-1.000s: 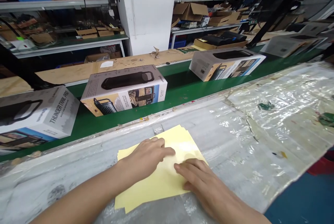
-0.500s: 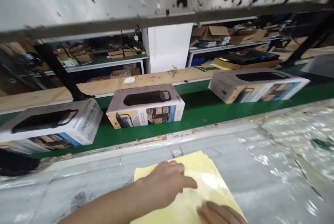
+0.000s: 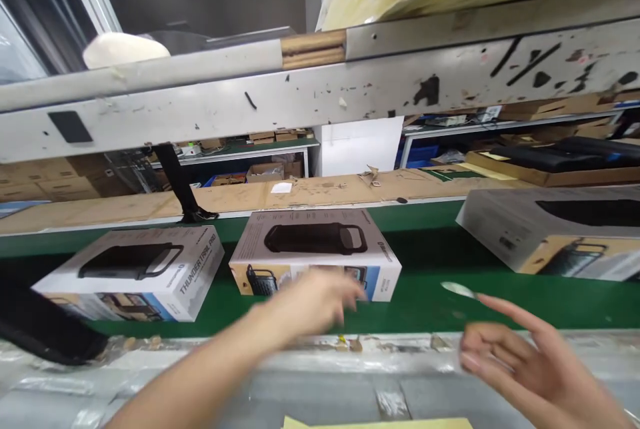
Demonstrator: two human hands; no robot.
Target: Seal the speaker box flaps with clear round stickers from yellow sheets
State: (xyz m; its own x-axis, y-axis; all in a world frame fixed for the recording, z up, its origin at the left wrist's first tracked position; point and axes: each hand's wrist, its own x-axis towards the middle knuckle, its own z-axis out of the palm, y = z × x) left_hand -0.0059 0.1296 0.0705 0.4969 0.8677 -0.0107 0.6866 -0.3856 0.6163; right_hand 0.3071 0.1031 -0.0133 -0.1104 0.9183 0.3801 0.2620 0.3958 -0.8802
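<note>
- shelf beam (image 3: pixel 300 97) up top, left box (image 3: pixel 145 269) on green belt (image 3: pixel 430 296)
- middle box (image 3: pixel 315 237) behind left hand (image 3: pixel 317 302), grip too blurry to tell
- right hand (image 3: pixel 533 356) loose, clear sticker (image 3: pixel 457 290) at index fingertip

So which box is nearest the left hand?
The middle box: the left hand partly hides its front; the left box and right box lie farther.

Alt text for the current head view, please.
A right hand has a small translucent oval piece at its index fingertip. The blurred left hand is in front of the middle white printed cardboard box on a long green belt, contact unclear.
</note>
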